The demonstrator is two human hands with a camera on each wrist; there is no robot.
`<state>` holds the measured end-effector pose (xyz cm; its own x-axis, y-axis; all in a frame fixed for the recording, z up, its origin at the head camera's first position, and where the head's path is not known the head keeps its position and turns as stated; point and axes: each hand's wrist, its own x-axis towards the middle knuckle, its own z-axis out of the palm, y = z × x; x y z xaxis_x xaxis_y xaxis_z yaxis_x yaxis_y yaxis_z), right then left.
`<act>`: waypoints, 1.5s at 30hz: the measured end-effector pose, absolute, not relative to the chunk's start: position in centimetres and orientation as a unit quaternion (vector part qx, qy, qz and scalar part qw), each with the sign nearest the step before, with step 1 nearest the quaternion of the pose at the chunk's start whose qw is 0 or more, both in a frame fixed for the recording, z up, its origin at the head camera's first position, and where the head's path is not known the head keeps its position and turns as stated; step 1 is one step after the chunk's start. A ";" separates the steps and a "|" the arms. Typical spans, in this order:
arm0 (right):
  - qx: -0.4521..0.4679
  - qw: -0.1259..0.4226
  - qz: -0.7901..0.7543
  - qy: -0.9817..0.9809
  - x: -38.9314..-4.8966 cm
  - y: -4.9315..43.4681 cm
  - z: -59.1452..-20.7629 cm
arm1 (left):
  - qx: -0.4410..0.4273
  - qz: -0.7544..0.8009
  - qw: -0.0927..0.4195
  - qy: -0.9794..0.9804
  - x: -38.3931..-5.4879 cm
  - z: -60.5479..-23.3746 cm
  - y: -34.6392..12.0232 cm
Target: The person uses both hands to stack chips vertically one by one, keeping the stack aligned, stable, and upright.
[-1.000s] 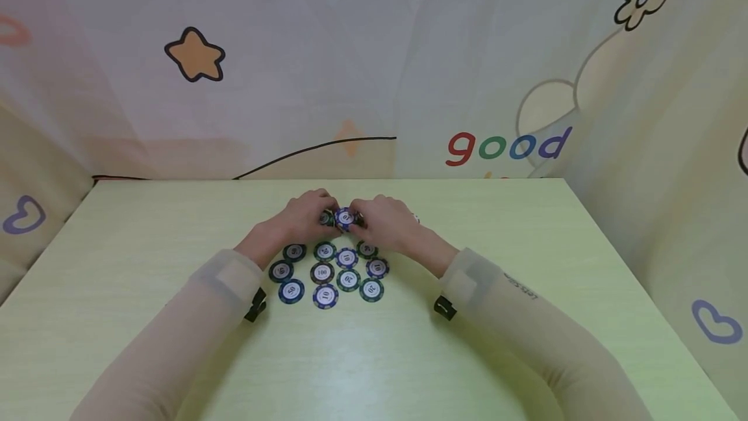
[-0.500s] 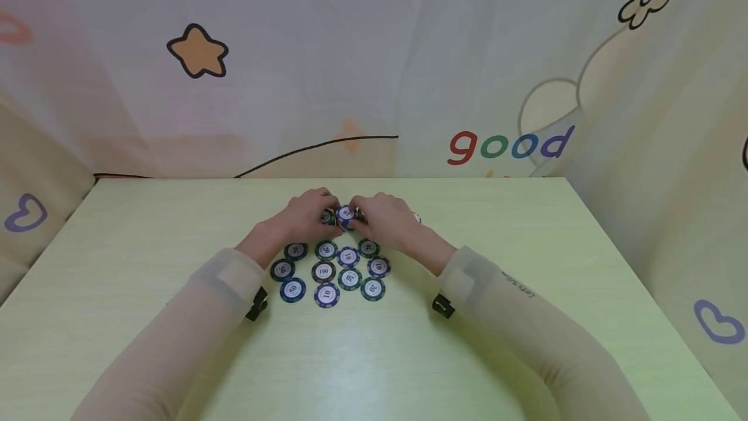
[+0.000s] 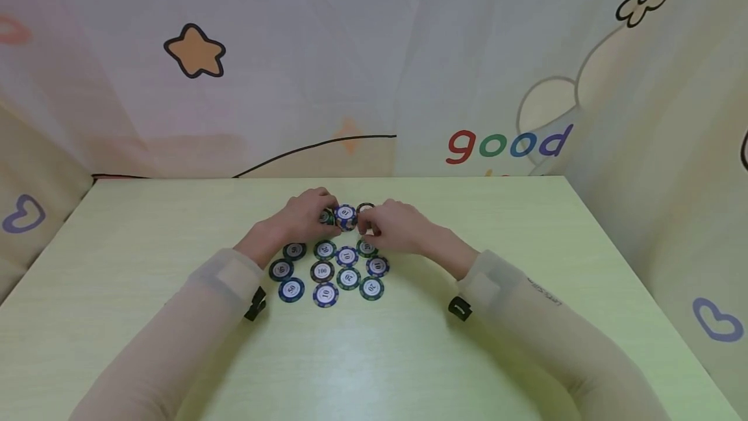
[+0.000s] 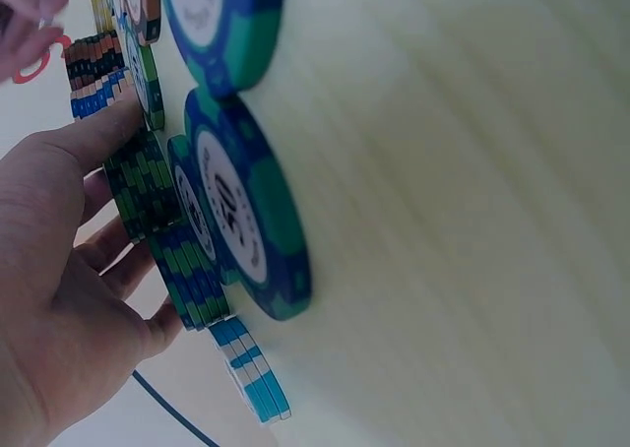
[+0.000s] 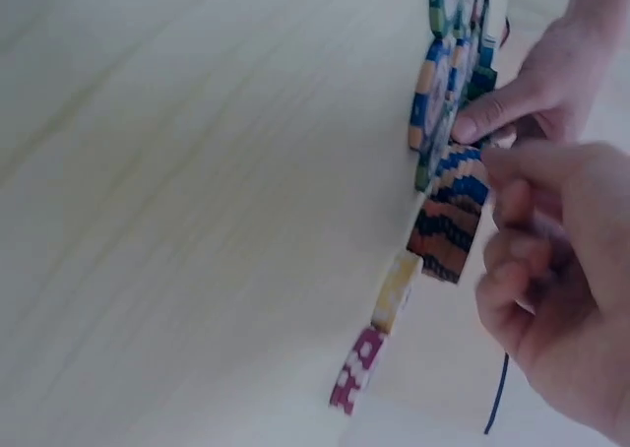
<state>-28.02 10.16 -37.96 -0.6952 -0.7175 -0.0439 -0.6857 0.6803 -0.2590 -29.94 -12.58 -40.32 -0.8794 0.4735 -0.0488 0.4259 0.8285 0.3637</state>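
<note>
My left hand [image 3: 306, 216] grips the stack of green poker chips [image 4: 143, 186], with its thumb in front and fingers behind. The thumb tip reaches toward the stack of blue poker chips [image 3: 346, 214] marked 10, whose top is fully visible in the head view. Just right of that stack is my right hand [image 3: 403, 226], its fingers loosely curled around nothing. In the right wrist view its index fingertip is close to the blue stack's edge; contact is unclear. Behind it stands a black-and-brown stack [image 5: 445, 235], partly hidden in the head view.
Several loose chips lie flat nearer the front, among them a 100 chip [image 3: 322, 271]. The row of stacks continues with blue-green chips [image 4: 187, 275] and light-blue chips [image 4: 251, 368] on one side, yellow chips [image 5: 396, 291] and purple chips [image 5: 356, 370] on the other.
My right hand has let go of the blue stack and shifted right, uncovering its top and part of the dark stack. The left hand keeps its place.
</note>
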 end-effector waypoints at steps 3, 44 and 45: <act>-0.413 0.124 -0.112 0.895 -27.7 11.2 -37.7 | 0.238 0.167 0.069 0.954 -30.0 -40.4 -12.6; -0.394 0.188 -0.074 0.897 -27.1 14.9 -38.4 | 0.244 0.169 0.075 0.952 -30.1 -40.5 -12.6; -0.395 0.188 -0.071 0.897 -27.1 14.9 -38.4 | 0.244 0.168 0.075 0.952 -30.1 -40.5 -12.6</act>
